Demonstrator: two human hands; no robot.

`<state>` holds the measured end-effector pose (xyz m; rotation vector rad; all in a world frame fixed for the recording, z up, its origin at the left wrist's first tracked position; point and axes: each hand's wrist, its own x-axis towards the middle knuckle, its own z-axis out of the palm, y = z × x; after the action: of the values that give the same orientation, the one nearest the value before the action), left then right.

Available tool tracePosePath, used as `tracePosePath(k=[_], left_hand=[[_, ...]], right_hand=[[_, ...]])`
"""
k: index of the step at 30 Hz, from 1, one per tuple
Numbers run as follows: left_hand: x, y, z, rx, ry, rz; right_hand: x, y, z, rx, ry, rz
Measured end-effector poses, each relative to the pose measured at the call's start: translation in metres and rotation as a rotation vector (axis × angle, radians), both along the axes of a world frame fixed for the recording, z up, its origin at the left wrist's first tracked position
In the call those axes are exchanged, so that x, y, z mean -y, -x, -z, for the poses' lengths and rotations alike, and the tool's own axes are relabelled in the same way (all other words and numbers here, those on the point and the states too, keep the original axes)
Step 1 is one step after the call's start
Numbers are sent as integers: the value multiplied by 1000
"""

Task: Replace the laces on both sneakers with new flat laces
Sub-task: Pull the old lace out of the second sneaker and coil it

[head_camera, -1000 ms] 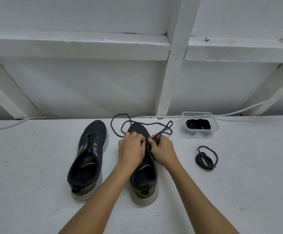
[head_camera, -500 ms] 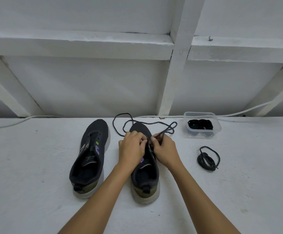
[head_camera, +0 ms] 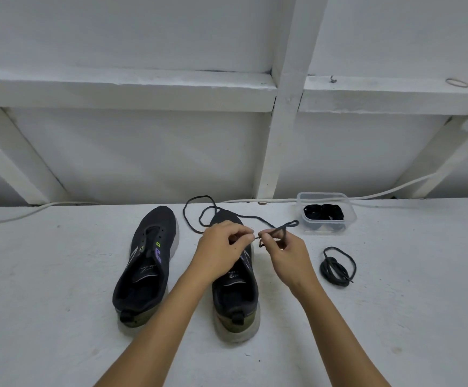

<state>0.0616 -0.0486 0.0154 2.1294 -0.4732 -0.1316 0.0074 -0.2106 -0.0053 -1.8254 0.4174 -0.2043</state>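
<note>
Both bare forearms enter from the bottom edge of the frame and converge toward the centre. The left hand [head_camera: 221, 252] sits just left of centre, fingers curled, thumb and forefinger pinched together. The right hand [head_camera: 285, 255] sits just right of it, fingers curled, fingertips [head_camera: 263, 238] pinched in a grip facing the left hand.

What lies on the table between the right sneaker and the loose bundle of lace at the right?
In the head view, the right hand and its forearm cross that stretch above the table; between the right sneaker and the lace bundle the white table is otherwise bare.
</note>
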Motion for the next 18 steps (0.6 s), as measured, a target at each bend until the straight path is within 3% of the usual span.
tracePosePath(k=[5, 8, 11, 13, 18], left_hand=[[2, 7, -3, -7, -66, 19], [-1, 11, -2, -7, -75, -26], [-5, 17, -1, -20, -31, -99], [-9, 21, -1, -22, 15, -128], [-12, 36, -4, 51, 15, -67]], right_hand=[[0, 7, -5, -11, -25, -8], [-1, 11, -8, -153, -17, 17], [1, 23, -9, -348, 297, 134], [0, 33, -11, -329, 374, 215], [-15, 36, -32, -255, -210, -8]])
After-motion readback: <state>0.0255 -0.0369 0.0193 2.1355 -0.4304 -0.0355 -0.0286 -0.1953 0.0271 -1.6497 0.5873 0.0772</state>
